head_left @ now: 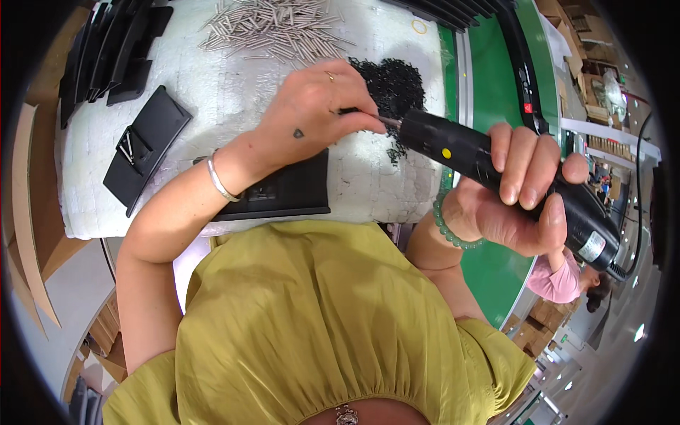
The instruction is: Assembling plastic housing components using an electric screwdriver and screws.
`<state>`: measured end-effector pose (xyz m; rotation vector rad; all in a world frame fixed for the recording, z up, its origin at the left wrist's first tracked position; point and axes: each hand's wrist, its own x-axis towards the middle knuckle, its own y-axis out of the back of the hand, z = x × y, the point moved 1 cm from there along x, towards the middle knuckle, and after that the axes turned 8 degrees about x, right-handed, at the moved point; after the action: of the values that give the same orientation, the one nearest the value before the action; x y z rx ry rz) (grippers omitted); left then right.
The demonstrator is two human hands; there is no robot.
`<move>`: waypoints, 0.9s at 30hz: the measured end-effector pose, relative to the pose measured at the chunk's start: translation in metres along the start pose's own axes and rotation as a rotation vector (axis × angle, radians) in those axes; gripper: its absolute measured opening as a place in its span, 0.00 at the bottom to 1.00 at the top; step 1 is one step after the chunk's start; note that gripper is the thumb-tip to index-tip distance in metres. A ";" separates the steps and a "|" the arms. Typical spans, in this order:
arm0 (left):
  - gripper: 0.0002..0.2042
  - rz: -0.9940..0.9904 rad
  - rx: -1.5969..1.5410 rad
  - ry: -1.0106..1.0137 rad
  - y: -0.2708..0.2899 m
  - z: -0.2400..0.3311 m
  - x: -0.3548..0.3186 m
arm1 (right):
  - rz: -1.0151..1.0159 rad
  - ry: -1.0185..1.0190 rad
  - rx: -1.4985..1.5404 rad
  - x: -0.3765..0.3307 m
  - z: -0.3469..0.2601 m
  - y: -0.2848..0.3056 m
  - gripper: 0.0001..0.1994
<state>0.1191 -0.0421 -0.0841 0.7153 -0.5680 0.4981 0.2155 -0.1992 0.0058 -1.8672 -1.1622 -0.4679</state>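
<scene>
My right hand (pixel 524 184) is wrapped round a black electric screwdriver (pixel 453 145) with a yellow dot on its side. The screwdriver's thin metal bit (pixel 390 122) points left, its tip at the fingertips of my left hand (pixel 319 106). Those left fingers are pinched together, with a small black piece (pixel 348 111) showing between them; its kind is too small to tell. Just beyond them lies a heap of small black parts (pixel 397 85). Below my left forearm, a flat black panel (pixel 294 188) lies on the white padded surface (pixel 198 92), partly covered by the arm.
Many silver metal pins (pixel 273 28) are heaped at the far side. A second black panel (pixel 159 124) at left carries a few pins. Black panels (pixel 113 42) stand at far left, more (pixel 446 8) at far right. A green surface (pixel 492 85) runs along the right; a person in pink (pixel 556 280) is beyond.
</scene>
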 end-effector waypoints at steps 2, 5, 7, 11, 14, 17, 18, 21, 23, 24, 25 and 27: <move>0.08 -0.017 0.006 0.032 0.000 0.003 -0.006 | -0.047 -0.047 -0.003 0.000 -0.003 -0.001 0.17; 0.08 -0.029 0.037 0.086 0.001 0.007 -0.006 | -0.061 -0.044 -0.012 -0.002 0.003 -0.002 0.17; 0.07 -0.025 0.071 0.111 0.009 0.003 -0.003 | -0.070 -0.059 -0.099 -0.004 0.010 -0.001 0.16; 0.05 -0.286 0.649 0.075 0.060 -0.047 -0.001 | -0.012 -0.054 -0.115 -0.005 0.012 0.006 0.16; 0.03 -0.344 0.777 0.146 0.084 -0.060 -0.001 | -0.006 -0.056 -0.098 -0.004 0.013 0.006 0.16; 0.03 -0.343 0.835 0.145 0.084 -0.072 -0.011 | -0.008 -0.057 -0.077 -0.004 0.018 0.003 0.17; 0.03 -0.342 0.838 0.148 0.085 -0.074 -0.013 | -0.010 -0.058 -0.073 -0.004 0.019 0.002 0.17; 0.02 -0.373 0.817 0.131 0.085 -0.068 -0.008 | -0.034 -0.084 -0.070 -0.004 0.021 -0.001 0.16; 0.02 -0.528 0.835 0.233 0.091 -0.056 -0.006 | -0.019 -0.096 -0.060 -0.005 0.021 -0.003 0.17; 0.02 -0.532 0.831 0.240 0.093 -0.048 -0.009 | -0.017 -0.104 -0.058 -0.005 0.020 -0.005 0.17; 0.03 -0.429 0.648 0.299 0.099 -0.037 -0.013 | -0.038 -0.117 -0.044 -0.006 0.021 -0.008 0.17; 0.04 -0.284 0.363 0.451 0.109 -0.012 -0.028 | -0.052 -0.136 -0.020 -0.008 0.028 -0.015 0.17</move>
<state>0.0365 0.0310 -0.0588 0.9759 0.0528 0.4804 0.1955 -0.1777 -0.0085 -1.9141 -1.3027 -0.3871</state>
